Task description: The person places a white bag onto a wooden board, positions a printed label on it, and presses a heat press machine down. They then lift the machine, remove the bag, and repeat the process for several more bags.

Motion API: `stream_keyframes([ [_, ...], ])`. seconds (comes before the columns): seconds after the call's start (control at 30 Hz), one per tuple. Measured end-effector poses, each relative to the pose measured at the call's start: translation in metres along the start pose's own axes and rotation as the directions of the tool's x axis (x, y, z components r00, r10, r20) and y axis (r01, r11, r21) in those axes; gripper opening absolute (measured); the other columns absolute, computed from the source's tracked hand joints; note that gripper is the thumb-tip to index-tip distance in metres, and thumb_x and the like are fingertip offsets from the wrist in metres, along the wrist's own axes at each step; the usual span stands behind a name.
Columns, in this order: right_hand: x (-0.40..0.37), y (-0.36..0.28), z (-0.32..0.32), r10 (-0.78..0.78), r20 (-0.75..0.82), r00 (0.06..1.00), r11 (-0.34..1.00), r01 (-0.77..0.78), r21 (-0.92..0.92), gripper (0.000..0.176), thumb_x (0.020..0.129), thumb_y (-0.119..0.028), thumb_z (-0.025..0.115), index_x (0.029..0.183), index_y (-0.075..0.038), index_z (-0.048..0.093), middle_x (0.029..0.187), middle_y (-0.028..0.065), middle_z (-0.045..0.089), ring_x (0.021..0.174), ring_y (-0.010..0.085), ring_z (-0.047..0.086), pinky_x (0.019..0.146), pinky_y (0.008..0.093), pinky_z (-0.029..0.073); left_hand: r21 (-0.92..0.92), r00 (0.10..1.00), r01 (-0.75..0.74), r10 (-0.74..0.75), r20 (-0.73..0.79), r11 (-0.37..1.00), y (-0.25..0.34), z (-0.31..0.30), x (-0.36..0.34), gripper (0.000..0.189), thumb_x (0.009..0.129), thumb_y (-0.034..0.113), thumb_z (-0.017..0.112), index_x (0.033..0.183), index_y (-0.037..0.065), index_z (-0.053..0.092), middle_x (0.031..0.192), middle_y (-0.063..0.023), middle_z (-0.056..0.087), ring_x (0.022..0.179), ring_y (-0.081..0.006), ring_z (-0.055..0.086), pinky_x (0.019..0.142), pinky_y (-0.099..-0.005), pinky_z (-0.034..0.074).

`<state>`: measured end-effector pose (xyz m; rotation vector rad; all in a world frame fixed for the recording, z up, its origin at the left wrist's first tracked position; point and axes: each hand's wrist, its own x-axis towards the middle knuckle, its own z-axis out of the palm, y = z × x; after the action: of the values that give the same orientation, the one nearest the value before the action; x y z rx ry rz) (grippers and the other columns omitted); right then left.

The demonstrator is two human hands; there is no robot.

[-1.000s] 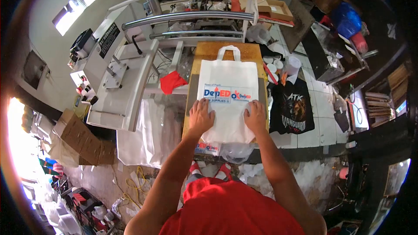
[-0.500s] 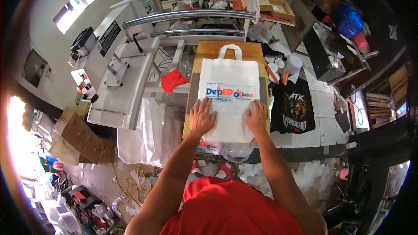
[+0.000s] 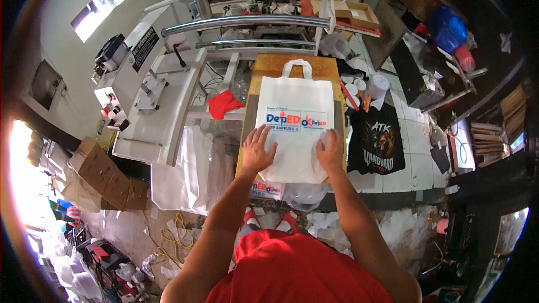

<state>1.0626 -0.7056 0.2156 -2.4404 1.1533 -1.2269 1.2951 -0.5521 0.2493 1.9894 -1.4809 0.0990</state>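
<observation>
White bag (image 3: 296, 157) lies flat on a wooden board (image 3: 295, 63) in the head view, its long axis running straight away from the person. Its loop handle (image 3: 296, 67) points to the far end, and its print reads upright from the person's side. The left hand (image 3: 258, 151) and right hand (image 3: 330, 150) rest palm down across its two side edges, fingers loosely spread, neither one gripping.

A red cloth (image 3: 224, 104) sits left of the board, beside a white machine (image 3: 154, 120). A black printed cloth (image 3: 375, 140) lies just to the right, near some tubs (image 3: 378, 85). Metal rails (image 3: 241, 21) cross beyond the board's far end.

The left fingertips cover the print's lower left corner; its smallest lettering is illegible. Another printed piece (image 3: 266, 191) below the near edge is partly hidden, and the view's corners are black.
</observation>
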Motion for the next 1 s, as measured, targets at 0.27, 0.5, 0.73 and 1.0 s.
stream_keyframes([
  [0.27, -0.051, -0.048, -0.066, 0.009, 0.181, 0.983, 0.998, 0.001, -0.058, 0.06, 0.085, -0.025, 0.072, 0.135, -0.002, 0.048, 0.135, 0.0268, 0.048, 0.13, 0.0462, 0.041, 0.108, 0.0588, 0.032, -0.109, 0.971, 0.033, -0.058, -0.234, 0.993, -0.082, -0.102, -0.047, 0.024, 0.081, 0.01, 0.066, 0.106, 0.007, 0.064, 0.103, -0.013, 0.068, 0.099, -0.0349, 0.063, 0.091, -0.0454, 0.047],
  [0.5, -0.098, 0.027, -0.054, 0.268, 0.052, 0.962, 0.947, -0.253, -0.198, 0.061, 0.084, -0.027, 0.075, 0.132, 0.001, 0.048, 0.134, 0.0246, 0.051, 0.124, 0.0452, 0.048, 0.105, 0.0516, 0.038, 0.12, 0.836, 0.25, -0.152, -0.527, 0.961, -0.187, -0.258, -0.032, 0.007, 0.08, 0.01, 0.067, 0.084, 0.006, 0.063, 0.085, -0.0146, 0.063, 0.089, -0.0366, 0.061, 0.08, -0.0468, 0.046],
  [0.73, -0.098, 0.049, -0.052, 0.236, 0.086, 0.968, 0.939, -0.205, -0.275, 0.064, 0.086, -0.023, 0.072, 0.139, -0.002, 0.044, 0.138, 0.0228, 0.048, 0.126, 0.0445, 0.044, 0.106, 0.055, 0.036, 0.424, 0.907, 0.262, -0.071, -0.416, 0.867, -0.269, -0.345, 0.019, 0.033, 0.082, 0.033, 0.074, 0.102, 0.007, 0.07, 0.106, -0.0131, 0.066, 0.111, -0.0341, 0.057, 0.096, -0.0475, 0.044],
  [1.0, -0.092, 0.04, -0.06, 0.39, 0.089, 0.917, 0.878, -0.341, -0.337, 0.059, 0.082, -0.03, 0.076, 0.129, -0.003, 0.055, 0.129, 0.0222, 0.056, 0.12, 0.043, 0.051, 0.1, 0.0557, 0.041, 0.497, 0.946, 0.317, -0.229, -0.231, 0.808, -0.281, -0.323, 0.024, 0.033, 0.089, 0.046, 0.064, 0.093, 0.016, 0.077, 0.105, -0.0067, 0.072, 0.112, -0.034, 0.056, 0.093, -0.062, 0.035],
])
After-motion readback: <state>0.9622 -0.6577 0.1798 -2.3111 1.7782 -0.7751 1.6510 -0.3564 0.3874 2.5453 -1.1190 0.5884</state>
